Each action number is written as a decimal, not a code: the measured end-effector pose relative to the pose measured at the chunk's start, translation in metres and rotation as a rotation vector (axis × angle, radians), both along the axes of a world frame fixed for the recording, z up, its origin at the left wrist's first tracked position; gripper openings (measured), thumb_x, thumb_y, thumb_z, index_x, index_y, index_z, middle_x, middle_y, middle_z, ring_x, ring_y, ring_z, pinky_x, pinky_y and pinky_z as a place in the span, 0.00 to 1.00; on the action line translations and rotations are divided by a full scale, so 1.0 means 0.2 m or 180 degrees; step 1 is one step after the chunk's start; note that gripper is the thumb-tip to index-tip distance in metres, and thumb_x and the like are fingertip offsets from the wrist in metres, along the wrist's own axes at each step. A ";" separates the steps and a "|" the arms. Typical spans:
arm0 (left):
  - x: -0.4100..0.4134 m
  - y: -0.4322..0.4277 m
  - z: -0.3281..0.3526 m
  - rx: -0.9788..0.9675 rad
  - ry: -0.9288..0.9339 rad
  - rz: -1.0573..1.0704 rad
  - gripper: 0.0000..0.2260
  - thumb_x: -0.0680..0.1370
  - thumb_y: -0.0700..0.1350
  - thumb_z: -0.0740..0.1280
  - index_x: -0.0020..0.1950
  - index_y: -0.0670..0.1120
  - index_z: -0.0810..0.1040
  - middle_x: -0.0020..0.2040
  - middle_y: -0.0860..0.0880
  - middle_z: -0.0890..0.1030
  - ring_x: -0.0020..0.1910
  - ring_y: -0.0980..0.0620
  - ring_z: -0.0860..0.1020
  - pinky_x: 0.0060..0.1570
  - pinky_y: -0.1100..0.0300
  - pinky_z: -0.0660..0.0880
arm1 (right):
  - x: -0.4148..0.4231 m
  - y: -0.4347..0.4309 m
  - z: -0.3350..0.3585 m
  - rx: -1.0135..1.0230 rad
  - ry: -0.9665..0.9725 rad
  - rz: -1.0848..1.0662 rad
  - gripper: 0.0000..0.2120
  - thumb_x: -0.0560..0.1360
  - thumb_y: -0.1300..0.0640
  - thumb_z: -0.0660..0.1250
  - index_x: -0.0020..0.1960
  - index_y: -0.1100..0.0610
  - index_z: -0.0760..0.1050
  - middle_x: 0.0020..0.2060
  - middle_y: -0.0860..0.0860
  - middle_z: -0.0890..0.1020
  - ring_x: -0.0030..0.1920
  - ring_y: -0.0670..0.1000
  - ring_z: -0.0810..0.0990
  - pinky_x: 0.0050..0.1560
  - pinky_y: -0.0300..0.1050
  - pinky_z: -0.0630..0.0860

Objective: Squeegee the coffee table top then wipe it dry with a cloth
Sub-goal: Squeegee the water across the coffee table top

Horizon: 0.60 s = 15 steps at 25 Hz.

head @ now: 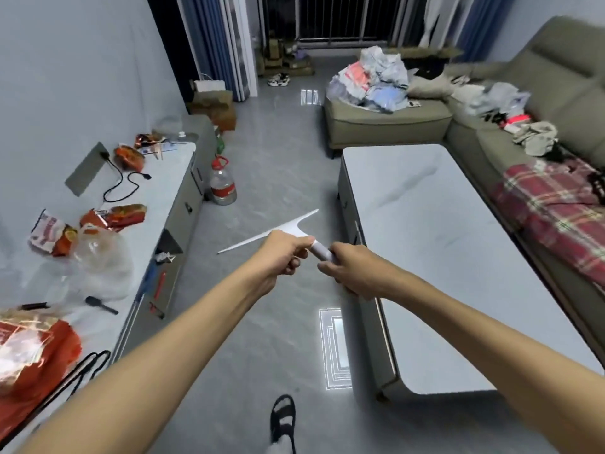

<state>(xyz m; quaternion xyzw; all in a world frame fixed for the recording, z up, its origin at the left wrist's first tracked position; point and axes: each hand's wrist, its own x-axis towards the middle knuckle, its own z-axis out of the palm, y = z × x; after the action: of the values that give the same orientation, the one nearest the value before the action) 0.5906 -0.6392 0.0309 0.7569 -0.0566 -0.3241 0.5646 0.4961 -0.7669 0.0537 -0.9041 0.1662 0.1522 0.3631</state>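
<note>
A white squeegee (284,232) is held over the floor in the middle of the head view, its thin blade slanting from lower left to upper right. My left hand (281,257) grips the handle just below the blade. My right hand (352,273) grips the lower end of the handle. The coffee table (442,257), with a pale grey glossy top and rounded corners, stands to the right of both hands, and the squeegee is not touching it. I see no cloth that I can pick out.
A long low cabinet (157,204) along the left wall carries snack bags, a plastic bag and a cable. A large water bottle (223,183) stands on the floor beside it. A sofa (553,178) with clothes and a plaid blanket flanks the table. My sandalled foot (283,417) is below.
</note>
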 end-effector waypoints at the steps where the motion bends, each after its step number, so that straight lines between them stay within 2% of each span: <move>1: 0.12 -0.08 0.02 0.0036 -0.0085 -0.0139 0.03 0.75 0.44 0.68 0.43 0.46 0.75 0.30 0.50 0.72 0.23 0.56 0.63 0.22 0.67 0.58 | 0.10 -0.08 0.01 -0.0072 -0.0072 -0.0066 0.11 0.78 0.50 0.60 0.40 0.55 0.66 0.35 0.58 0.80 0.25 0.53 0.74 0.22 0.40 0.69; 4: 0.55 -0.39 0.09 0.0185 -0.0532 -0.0740 0.07 0.74 0.47 0.69 0.40 0.44 0.80 0.32 0.50 0.77 0.23 0.53 0.67 0.23 0.65 0.61 | 0.41 -0.37 0.06 -0.0069 -0.0239 -0.0420 0.06 0.78 0.55 0.57 0.47 0.57 0.68 0.36 0.56 0.78 0.27 0.50 0.73 0.18 0.35 0.64; 7: 0.95 -0.74 0.09 0.0414 -0.1075 -0.1341 0.04 0.74 0.44 0.66 0.43 0.46 0.81 0.34 0.51 0.80 0.25 0.51 0.73 0.25 0.64 0.65 | 0.70 -0.73 0.04 -0.0165 -0.0172 -0.0740 0.08 0.79 0.55 0.56 0.54 0.58 0.70 0.43 0.58 0.79 0.32 0.51 0.72 0.24 0.38 0.62; 11: 1.45 -1.19 -0.05 0.0929 -0.1914 -0.2149 0.07 0.71 0.41 0.67 0.46 0.52 0.79 0.36 0.53 0.81 0.30 0.53 0.79 0.29 0.64 0.70 | 1.05 -1.22 -0.17 -0.0035 0.0117 -0.1294 0.09 0.79 0.54 0.57 0.52 0.58 0.71 0.44 0.59 0.78 0.33 0.56 0.73 0.24 0.41 0.64; 15: 1.97 -1.65 -0.17 0.1595 -0.2200 -0.3224 0.15 0.72 0.37 0.59 0.53 0.52 0.77 0.34 0.55 0.77 0.37 0.52 0.80 0.38 0.59 0.75 | 1.47 -1.71 -0.35 0.0111 0.0363 -0.1492 0.13 0.78 0.50 0.59 0.52 0.59 0.73 0.41 0.56 0.78 0.34 0.53 0.72 0.26 0.40 0.62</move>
<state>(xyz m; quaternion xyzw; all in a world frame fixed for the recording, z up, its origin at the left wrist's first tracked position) 0.9840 -0.9687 -0.0028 0.8056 -0.5064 -0.2914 0.0986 0.7895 -1.1097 -0.0171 -0.8243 0.3891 0.1174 0.3941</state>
